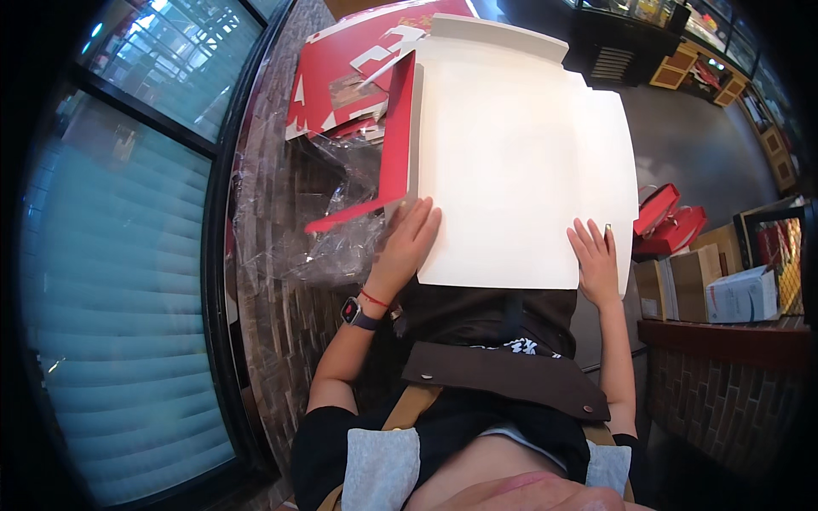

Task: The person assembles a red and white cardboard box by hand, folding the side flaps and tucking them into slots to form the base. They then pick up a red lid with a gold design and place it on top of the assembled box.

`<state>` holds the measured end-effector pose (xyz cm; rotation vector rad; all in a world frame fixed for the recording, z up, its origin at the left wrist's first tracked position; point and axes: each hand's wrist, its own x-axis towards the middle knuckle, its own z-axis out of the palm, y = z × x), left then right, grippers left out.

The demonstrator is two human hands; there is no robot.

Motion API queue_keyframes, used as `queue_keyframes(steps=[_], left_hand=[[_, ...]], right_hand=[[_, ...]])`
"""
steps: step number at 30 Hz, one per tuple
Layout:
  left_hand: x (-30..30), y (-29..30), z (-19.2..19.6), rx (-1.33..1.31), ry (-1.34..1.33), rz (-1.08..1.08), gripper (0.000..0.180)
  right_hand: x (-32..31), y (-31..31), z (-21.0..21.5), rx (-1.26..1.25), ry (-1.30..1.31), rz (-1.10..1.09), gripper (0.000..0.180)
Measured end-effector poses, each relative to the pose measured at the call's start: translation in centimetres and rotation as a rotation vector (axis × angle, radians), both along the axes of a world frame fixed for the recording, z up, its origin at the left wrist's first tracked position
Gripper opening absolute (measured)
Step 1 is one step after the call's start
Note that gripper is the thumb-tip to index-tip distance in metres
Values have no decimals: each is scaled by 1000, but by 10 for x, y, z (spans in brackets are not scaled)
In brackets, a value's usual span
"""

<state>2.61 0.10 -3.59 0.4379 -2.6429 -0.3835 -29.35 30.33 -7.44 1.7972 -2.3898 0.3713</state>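
Note:
A large flat cardboard box blank (pixel 503 162), white on the inside, lies in front of my body. Its left side flap (pixel 400 140), red on the outer face, stands folded up, and its far flap (pixel 498 38) is bent up as well. My left hand (pixel 411 232) rests along the left fold near the close corner, fingers stretched out, the thumb hidden. On the right, my right hand (pixel 595 260) lies flat with spread fingers over the crease by the right-hand panel (pixel 618 153). Neither hand grasps anything.
Beyond the left flap are more red and white cardboard blanks (pixel 328 64) and crumpled clear plastic wrap (pixel 332 243). A window with blinds (pixel 128 281) borders the left. Red bags (pixel 669 226), cardboard boxes (pixel 694 277) and a white-blue carton (pixel 741 294) stand at right.

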Motion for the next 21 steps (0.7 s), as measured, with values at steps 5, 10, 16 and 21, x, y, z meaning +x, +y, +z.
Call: queue_keyframes(steps=[5,10,16,21], left_hand=[[-10,13,3,-34,-82,-102,46],[-25,16,-1,-22,-118,-229,47],[-37,22,-2,-76,-122,-308,37],[-31,-3,28,135,-197,-411,35]], right_hand=[[12,32,-10,-60,-95,-13,71],[26,69,-5,-5,-41,-79,69],[33,90,0,-48,-211,-72,56],[2,82,6,-120,-556,-11,26]])
